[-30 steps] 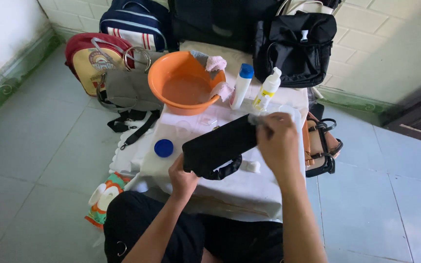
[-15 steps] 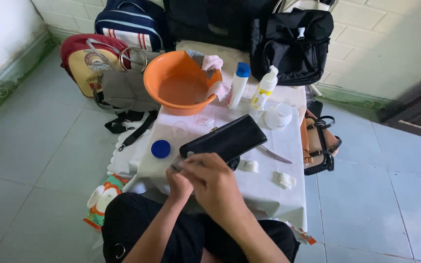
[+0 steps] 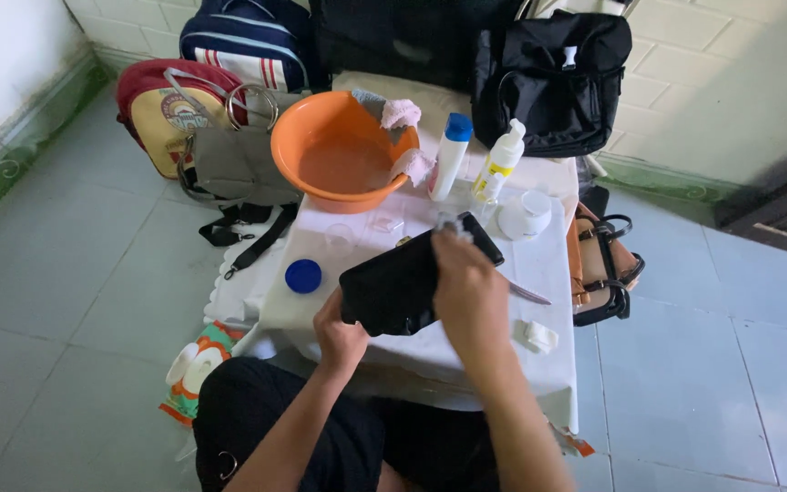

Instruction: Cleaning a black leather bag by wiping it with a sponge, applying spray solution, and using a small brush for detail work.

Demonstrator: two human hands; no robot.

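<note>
A flat black purse (image 3: 392, 284) is lifted a little above a small table draped in white cloth (image 3: 539, 273). My left hand (image 3: 340, 334) grips its near lower edge. My right hand (image 3: 469, 284) lies over the purse's right half, fingers pinched on a small pale wad at the top edge (image 3: 451, 225). What the wad is I cannot make out. A slim metal blade (image 3: 528, 292) pokes out on the cloth just right of my right hand.
On the table: an orange basin (image 3: 339, 157) with pink cloths on its rim, a white bottle with blue cap (image 3: 449, 157), a yellow-labelled pump bottle (image 3: 499, 166), a white jar (image 3: 525, 215), a blue lid (image 3: 303, 275). Backpacks (image 3: 171, 111) and a black bag (image 3: 553, 80) stand behind; a brown handbag (image 3: 601, 264) at right.
My right hand went from the purse's far end to its near end, then back up over the right half. The purse stays held by my left hand and has tilted slightly.
</note>
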